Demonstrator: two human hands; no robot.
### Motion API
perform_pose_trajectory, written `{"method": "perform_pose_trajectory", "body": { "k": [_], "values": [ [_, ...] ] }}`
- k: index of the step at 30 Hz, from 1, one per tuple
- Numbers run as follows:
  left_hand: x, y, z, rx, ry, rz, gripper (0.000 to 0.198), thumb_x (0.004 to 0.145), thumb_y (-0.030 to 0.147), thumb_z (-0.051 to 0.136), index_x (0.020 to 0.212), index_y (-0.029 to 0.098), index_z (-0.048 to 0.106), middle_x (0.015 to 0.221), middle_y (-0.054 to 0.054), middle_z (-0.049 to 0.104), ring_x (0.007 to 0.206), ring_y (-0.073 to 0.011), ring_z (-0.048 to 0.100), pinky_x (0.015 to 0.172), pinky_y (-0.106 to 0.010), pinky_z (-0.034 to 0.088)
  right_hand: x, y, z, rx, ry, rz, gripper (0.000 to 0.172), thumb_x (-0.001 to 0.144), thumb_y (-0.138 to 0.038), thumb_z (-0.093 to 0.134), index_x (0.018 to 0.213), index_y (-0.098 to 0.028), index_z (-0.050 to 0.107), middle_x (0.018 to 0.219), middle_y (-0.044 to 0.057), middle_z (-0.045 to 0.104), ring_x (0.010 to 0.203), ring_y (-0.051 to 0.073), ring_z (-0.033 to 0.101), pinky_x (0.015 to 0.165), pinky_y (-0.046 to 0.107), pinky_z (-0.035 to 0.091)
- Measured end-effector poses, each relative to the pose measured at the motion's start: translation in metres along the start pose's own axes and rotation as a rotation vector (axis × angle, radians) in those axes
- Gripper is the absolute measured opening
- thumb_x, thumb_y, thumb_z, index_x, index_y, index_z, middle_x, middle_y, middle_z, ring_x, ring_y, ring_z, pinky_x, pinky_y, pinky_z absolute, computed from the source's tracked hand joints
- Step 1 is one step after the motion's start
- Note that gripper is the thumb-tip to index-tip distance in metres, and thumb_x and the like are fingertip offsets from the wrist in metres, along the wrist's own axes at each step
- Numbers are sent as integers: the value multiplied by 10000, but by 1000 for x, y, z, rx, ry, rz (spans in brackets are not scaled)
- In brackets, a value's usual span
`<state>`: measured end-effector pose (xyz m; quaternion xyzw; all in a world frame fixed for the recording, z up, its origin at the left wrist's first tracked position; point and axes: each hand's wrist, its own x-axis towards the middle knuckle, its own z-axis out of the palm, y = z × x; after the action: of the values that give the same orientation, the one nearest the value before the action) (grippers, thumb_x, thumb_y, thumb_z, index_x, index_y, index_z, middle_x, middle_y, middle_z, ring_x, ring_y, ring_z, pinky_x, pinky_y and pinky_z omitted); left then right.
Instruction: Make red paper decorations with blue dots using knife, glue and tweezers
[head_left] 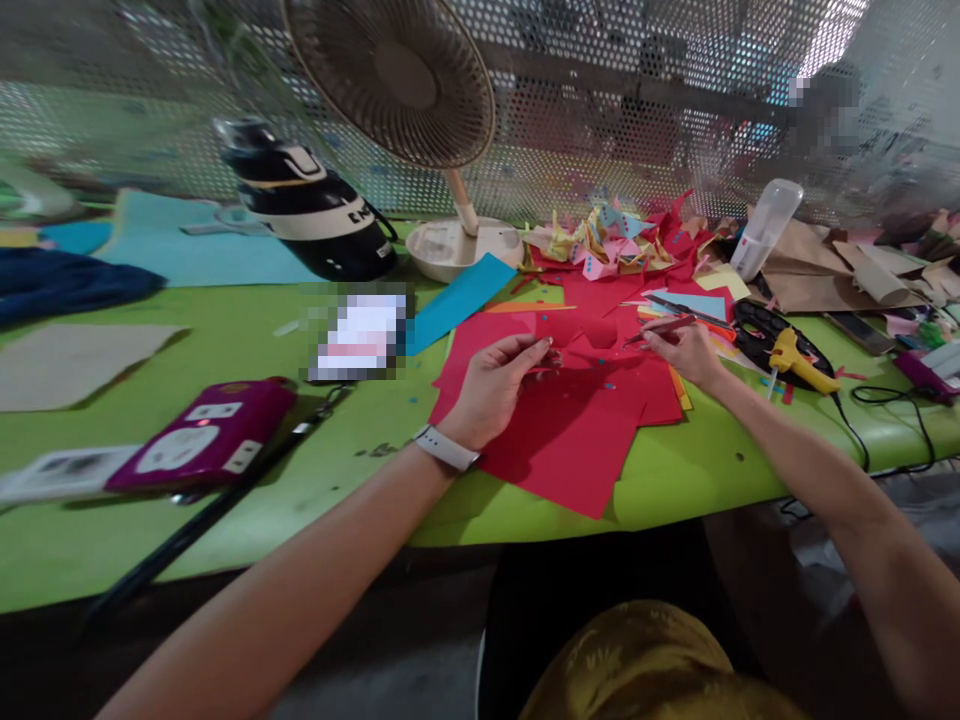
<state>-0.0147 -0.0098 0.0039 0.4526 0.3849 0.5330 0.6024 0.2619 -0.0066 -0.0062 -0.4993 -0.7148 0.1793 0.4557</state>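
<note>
Over a pile of red paper sheets (pixel 577 450) on the green table, my left hand (pixel 495 385) is closed in a pinch, a pale watch band on its wrist. What its fingertips hold is too small to make out against the red. My right hand (pixel 686 350) grips a slim, dark pen-like tool (pixel 670 327), its tip pointing left toward my left hand. Tiny blue bits are scattered on the red paper. Just beyond my right hand lies a pair of craft items with dark and orange handles (pixel 705 318), their kind unclear.
Folded paper scraps (pixel 607 240) are heaped behind the sheets, beside a fan (pixel 405 75). A yellow glue gun (pixel 802 365) rests on a black palette (pixel 757 325) at right. Leftward are a phone (pixel 364 335), a black bottle (pixel 322 225) and a purple power strip (pixel 210 435).
</note>
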Motion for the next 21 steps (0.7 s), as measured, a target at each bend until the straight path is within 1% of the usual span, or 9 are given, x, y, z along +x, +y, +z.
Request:
{"method": "perform_pose_trajectory", "body": {
  "k": [4, 9, 13, 17, 21],
  "values": [
    [1, -1, 0, -5, -1, -2, 312, 600, 366, 894, 771, 188, 705, 743, -15, 733, 728, -168, 713, 741, -285, 576, -1, 0, 1, 33, -5, 7, 314, 874, -452, 614, 895, -167, 745, 869, 91, 757, 769, 213, 737, 731, 374, 633],
    [1, 0, 0, -12, -11, 0, 303, 605, 367, 894, 767, 186, 713, 751, -13, 735, 727, -158, 712, 746, -273, 572, -1, 0, 1, 13, 8, 16, 288, 880, -439, 616, 883, -179, 741, 886, 87, 754, 810, 208, 735, 759, 353, 637],
    [0, 0, 0, -16, -8, -4, 313, 594, 367, 903, 765, 184, 714, 746, -13, 732, 722, -159, 711, 747, -279, 574, -2, 0, 1, 27, 7, 15, 290, 873, -444, 619, 881, -181, 741, 893, 87, 758, 821, 220, 739, 747, 372, 645],
    [0, 0, 0, 9, 4, 1, 318, 592, 381, 899, 759, 189, 708, 751, -21, 735, 725, -176, 713, 735, -298, 582, -2, -2, 2, 18, 6, 21, 261, 873, -417, 619, 881, -189, 745, 910, 83, 762, 840, 224, 741, 754, 367, 642],
    [0, 0, -1, -3, -10, -2, 304, 607, 369, 894, 773, 189, 714, 764, -22, 739, 731, -170, 714, 733, -290, 578, -3, -4, 2, 7, 8, -5, 252, 890, -368, 613, 894, -154, 746, 888, 104, 758, 813, 219, 733, 776, 370, 629]
  ]
}}
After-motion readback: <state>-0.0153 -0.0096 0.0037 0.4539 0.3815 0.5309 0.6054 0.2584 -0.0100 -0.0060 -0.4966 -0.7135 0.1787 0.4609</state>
